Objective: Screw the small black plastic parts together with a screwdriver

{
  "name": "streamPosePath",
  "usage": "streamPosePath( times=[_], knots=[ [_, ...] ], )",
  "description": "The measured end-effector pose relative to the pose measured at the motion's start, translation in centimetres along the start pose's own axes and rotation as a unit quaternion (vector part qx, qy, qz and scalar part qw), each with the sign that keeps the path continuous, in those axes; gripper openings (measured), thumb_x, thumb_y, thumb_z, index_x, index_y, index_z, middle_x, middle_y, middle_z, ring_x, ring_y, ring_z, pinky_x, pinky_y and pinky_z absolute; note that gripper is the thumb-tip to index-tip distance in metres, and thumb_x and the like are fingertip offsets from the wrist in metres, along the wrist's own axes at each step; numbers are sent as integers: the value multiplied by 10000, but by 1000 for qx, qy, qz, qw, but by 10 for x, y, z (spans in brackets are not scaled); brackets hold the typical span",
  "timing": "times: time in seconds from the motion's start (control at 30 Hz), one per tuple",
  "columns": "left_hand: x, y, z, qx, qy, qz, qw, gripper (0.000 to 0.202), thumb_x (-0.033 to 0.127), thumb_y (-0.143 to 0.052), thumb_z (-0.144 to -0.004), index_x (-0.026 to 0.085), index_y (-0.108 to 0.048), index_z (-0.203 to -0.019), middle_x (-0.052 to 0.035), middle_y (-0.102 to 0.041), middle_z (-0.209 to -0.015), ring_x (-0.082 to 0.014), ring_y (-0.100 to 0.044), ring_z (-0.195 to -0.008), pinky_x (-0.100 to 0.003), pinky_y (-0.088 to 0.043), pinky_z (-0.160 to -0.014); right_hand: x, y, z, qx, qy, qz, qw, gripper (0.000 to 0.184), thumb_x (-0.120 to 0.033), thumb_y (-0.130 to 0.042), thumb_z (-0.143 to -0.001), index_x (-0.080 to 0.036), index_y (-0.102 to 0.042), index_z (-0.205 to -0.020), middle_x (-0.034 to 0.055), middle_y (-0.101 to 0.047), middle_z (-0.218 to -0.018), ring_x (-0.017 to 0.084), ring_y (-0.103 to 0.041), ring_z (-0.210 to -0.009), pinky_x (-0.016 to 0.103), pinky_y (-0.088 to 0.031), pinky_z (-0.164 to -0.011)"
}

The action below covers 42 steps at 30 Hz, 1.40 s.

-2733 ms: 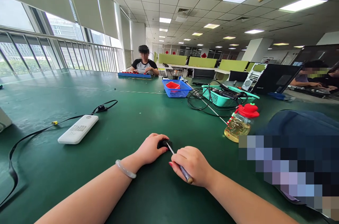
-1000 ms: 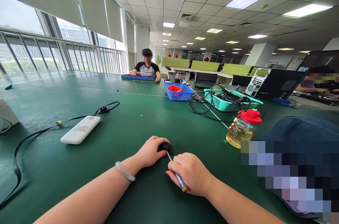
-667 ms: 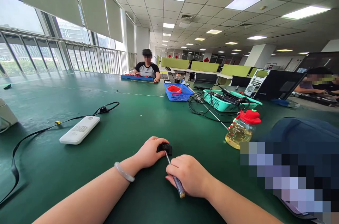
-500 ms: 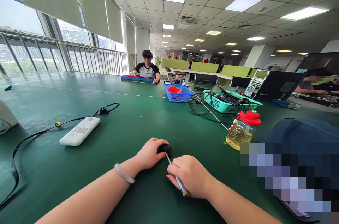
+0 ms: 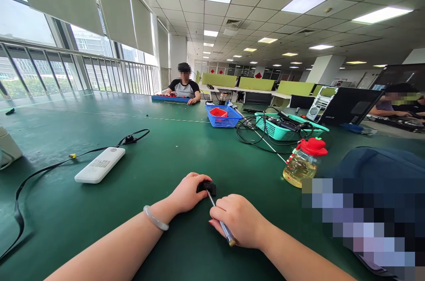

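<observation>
On the green tabletop (image 5: 179, 245), a small black block-like part (image 5: 210, 188) sits in the grip of my left hand (image 5: 190, 191), whose thumb and fingers close around its left side. Its exact kind is too small to make out. My right hand (image 5: 235, 219) is wrapped round the handle of a screwdriver (image 5: 227, 233). The metal shaft slants up and left, and its tip meets the near side of the black part, close to my left thumb. My fingers partly cover both the part and the handle.
To the left lie a white power bank (image 5: 100, 165) and a black strap (image 5: 49, 167). A glass bottle with a red lid (image 5: 301, 167) stands right, before a teal basket of cables (image 5: 277, 132). Farther back are a blue basket (image 5: 224, 122) and a seated person (image 5: 184, 88) behind a blue tray (image 5: 171, 99).
Both my hands, the screwdriver and the black part look the same as before. Across the table, the seated person's hand has shifted slightly to the left.
</observation>
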<state>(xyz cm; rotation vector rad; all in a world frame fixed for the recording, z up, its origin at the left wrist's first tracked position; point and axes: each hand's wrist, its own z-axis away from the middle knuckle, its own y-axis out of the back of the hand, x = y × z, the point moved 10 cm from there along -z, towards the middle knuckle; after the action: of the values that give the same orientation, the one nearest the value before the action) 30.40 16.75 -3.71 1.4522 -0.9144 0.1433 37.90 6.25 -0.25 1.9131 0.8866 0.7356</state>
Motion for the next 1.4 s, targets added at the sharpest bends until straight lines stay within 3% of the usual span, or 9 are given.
streamPosePath(
  times=[0.43, 1.4],
  knots=[
    [-4, 0, 0, 5, 10, 11, 1000, 422, 247, -637, -753, 280, -639, -1174, -51, -639, -1160, -231, -573, -1112, -370, -445, -1021, 6, 5, -3, 27, -33, -10, 999, 137, -190, -516, -854, -200, -511, -717, -12, -544, -634, 120, -445, -538, 276, -233, -548],
    [-1, 1, 1, -5, 11, 10, 1000, 415, 258, -646, -765, 282, -634, -1179, -55, -633, -1149, -233, -567, -1115, -379, -443, -1020, 7, 14, -2, 54, -28, -18, 998, 179, -194, -478, -872, -198, -519, -698, -15, -527, -600, 118, -437, -517, 286, -254, -541]
  ],
)
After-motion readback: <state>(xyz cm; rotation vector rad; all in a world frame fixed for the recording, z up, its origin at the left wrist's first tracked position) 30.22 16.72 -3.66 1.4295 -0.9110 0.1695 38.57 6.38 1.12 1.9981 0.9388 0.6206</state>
